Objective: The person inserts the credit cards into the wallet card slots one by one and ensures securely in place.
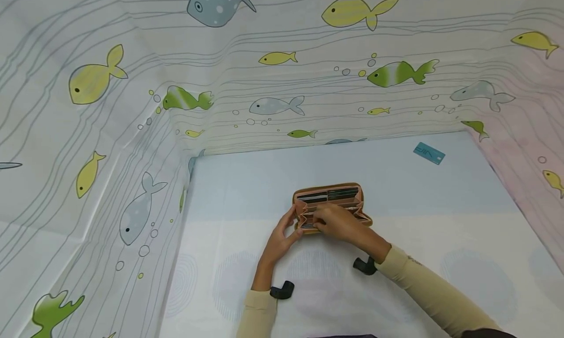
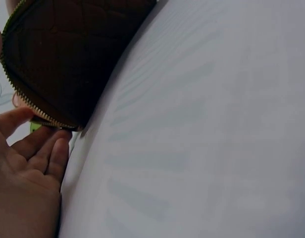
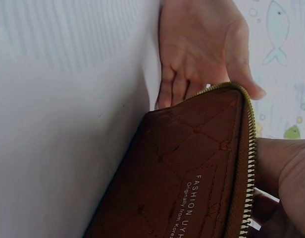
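Note:
A brown zip-around wallet [image 1: 328,187] lies unzipped on the table, its pinkish folded compartments spread toward the head camera. My left hand [image 1: 278,240] grips its left end, thumb at the near corner and fingers along the side. Over the compartments, my right hand [image 1: 341,223] reaches in with bent fingers; I cannot tell whether they pinch anything. Dark cards [image 1: 343,193] show in slots along the far inner side. In the right wrist view, the quilted outer face [image 3: 187,163] carries printed lettering, and a gold zipper [image 3: 250,163] edges it.
A teal card [image 1: 429,153] lies apart at the table's far right. Fish-printed sheeting [image 1: 273,83] rises behind and along both sides of the pale table [image 1: 238,191]. Black wrist devices [image 1: 282,290] sit below both hands, by the beige sleeves [image 1: 432,284].

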`<state>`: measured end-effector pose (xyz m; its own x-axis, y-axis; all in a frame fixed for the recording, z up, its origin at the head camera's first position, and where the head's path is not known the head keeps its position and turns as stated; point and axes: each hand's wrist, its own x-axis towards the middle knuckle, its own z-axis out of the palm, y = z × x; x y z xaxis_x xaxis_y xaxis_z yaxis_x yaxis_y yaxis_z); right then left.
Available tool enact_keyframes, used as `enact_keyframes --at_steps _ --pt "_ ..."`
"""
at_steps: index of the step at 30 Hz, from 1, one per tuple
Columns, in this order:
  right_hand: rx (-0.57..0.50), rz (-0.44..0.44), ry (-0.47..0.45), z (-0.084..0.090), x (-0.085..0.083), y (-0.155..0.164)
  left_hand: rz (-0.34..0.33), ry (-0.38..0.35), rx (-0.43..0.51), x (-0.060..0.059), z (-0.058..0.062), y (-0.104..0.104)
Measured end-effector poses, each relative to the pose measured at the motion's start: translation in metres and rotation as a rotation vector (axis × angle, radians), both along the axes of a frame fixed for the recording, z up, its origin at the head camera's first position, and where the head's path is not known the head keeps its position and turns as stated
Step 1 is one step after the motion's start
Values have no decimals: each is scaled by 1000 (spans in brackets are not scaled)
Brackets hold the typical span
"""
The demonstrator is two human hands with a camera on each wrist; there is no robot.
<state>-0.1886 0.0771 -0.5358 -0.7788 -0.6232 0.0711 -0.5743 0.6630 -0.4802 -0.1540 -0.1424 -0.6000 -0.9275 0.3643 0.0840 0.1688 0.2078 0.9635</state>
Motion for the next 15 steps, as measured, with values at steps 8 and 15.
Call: enact_keyframes --at_steps 8,15 --pt "15 -17 -5 1 0 -2 2 -18 -8 0 1 0" --pt "34 -20 -17 0 0 -2 3 -35 -17 0 2 0"
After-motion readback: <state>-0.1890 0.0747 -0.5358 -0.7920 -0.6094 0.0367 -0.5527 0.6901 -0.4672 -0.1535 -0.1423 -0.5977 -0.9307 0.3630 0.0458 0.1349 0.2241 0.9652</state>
